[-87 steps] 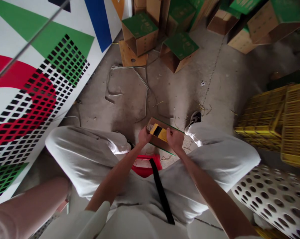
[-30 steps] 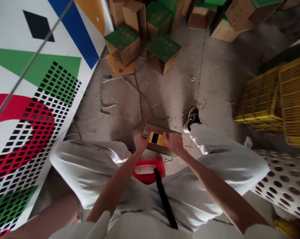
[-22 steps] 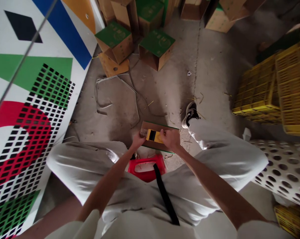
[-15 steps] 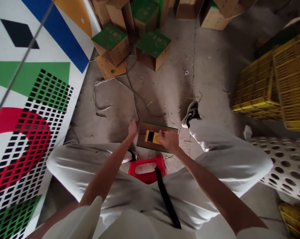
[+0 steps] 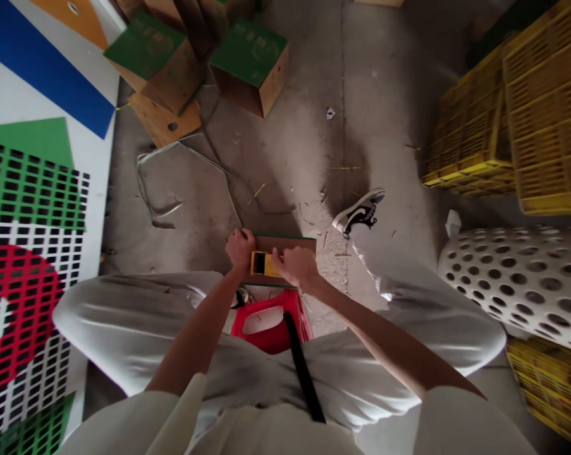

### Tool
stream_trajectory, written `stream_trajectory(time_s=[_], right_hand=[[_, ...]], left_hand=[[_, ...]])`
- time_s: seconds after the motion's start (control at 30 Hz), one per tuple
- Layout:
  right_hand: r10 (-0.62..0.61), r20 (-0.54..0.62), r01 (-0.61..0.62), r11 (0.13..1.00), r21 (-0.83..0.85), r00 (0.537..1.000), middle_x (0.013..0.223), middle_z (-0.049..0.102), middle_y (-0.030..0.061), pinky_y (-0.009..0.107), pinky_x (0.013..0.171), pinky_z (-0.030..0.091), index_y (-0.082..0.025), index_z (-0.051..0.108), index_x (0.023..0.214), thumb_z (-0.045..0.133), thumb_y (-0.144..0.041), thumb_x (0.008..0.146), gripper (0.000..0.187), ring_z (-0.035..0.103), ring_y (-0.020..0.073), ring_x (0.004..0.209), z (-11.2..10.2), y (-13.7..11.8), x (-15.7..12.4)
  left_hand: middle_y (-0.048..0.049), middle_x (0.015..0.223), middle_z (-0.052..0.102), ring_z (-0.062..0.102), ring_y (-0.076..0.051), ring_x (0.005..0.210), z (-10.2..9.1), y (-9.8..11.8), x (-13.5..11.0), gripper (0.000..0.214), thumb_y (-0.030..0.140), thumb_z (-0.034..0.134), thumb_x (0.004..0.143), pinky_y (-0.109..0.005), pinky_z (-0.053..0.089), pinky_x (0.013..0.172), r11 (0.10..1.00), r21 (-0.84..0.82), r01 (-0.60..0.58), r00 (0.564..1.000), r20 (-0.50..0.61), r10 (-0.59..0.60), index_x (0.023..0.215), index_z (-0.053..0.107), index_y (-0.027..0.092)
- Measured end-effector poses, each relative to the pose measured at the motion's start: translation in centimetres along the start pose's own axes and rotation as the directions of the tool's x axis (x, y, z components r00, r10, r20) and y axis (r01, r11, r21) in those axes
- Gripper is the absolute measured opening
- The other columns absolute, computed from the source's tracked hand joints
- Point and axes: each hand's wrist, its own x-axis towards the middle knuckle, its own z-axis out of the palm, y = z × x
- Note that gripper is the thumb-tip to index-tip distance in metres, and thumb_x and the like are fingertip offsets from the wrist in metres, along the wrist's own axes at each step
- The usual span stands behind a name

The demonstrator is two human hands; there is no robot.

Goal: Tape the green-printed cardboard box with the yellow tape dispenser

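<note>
My right hand (image 5: 297, 266) is closed around a yellow handheld tool (image 5: 272, 265) with a black section at its left end. The tool is over the cardboard box (image 5: 285, 244), which has green edges and lies on the floor between my feet. My left hand (image 5: 240, 248) is curled shut at the left end of that box, beside the tool; what its fingers hold is hidden. A pale cord (image 5: 228, 186) runs across the floor to that hand. Just below the box, a red plastic stool (image 5: 266, 341) shows between my legs, with a black strap (image 5: 301, 373) across it.
Green-topped cardboard boxes (image 5: 251, 57) and a brown board (image 5: 164, 120) lie at the upper left. A patterned panel (image 5: 83, 253) stands on the left. Yellow crates (image 5: 475, 139) and a white perforated basket (image 5: 517, 278) stand on the right. Straw bits (image 5: 346, 168) litter the floor.
The view has shifted right and slightly down. My left hand has moved right, from beside the box to its left end, closer to the yellow tool. My right hand still holds the tool.
</note>
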Motion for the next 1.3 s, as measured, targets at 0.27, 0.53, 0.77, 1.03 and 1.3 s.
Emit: stream_trajectory(time_s=[0.27,0.53,0.77,1.03,1.3], right_hand=[[0.042,0.040,-0.039,0.996,-0.078,0.998,0.099,0.085,0.0180,0.032,0.071,0.043,-0.014,0.089,0.106,0.026,-0.054,0.120,0.075,0.081,0.0284,0.092,0.0,11.8,-3.0],[0.216,0.052,-0.206,0.967,-0.152,0.975,0.105,0.085,0.0206,0.035,0.074,0.041,-0.015,0.089,0.113,0.030,-0.051,0.117,0.070,0.079,0.0318,0.098,2.3,21.2,-4.5],[0.172,0.057,-0.165,0.980,-0.111,0.983,0.113,0.084,0.0251,0.037,0.087,0.050,-0.009,0.089,0.122,0.027,-0.052,0.118,0.075,0.080,0.0344,0.110,3.6,19.8,-2.7],[0.166,0.031,-0.166,0.986,-0.011,0.986,0.122,0.083,0.0270,0.037,0.096,0.054,-0.006,0.087,0.129,0.031,-0.051,0.119,0.072,0.080,0.0342,0.118,3.3,16.4,-3.5],[0.015,0.070,-0.017,0.999,0.029,0.997,0.117,0.083,0.0257,0.035,0.091,0.052,-0.005,0.086,0.123,0.039,-0.077,0.115,0.087,0.079,0.0352,0.114,3.7,19.3,-3.7]], left_hand=[[-0.0249,0.113,0.083,0.081,-0.040,0.108,0.0,0.3,-0.3,0.048,0.033,0.036,0.115,-0.046,0.058,0.089,0.991,0.136,-0.006,0.998,-0.055,0.014,0.121,0.078,0.011],[-0.0264,0.113,0.082,0.080,-0.040,0.108,0.1,0.0,-0.6,0.045,0.032,0.037,0.114,-0.045,0.057,0.087,0.988,0.156,-0.014,0.996,-0.085,0.028,0.119,0.077,0.012],[-0.0265,0.118,0.080,0.079,-0.042,0.112,-0.1,-0.6,-0.5,0.050,0.034,0.032,0.115,-0.050,0.059,0.092,0.987,0.154,-0.044,0.992,-0.112,0.062,0.125,0.075,0.011],[-0.0266,0.142,0.070,0.063,-0.037,0.140,2.2,5.5,-7.1,0.044,0.025,0.037,0.113,-0.052,0.042,0.126,0.751,0.126,-0.648,0.757,-0.007,0.654,0.128,0.076,0.010],[-0.0192,0.123,0.080,0.068,-0.034,0.126,6.2,10.1,-10.7,0.060,0.027,0.020,0.118,-0.048,0.043,0.115,0.764,0.134,-0.631,0.775,0.067,0.628,0.114,0.080,0.016]])
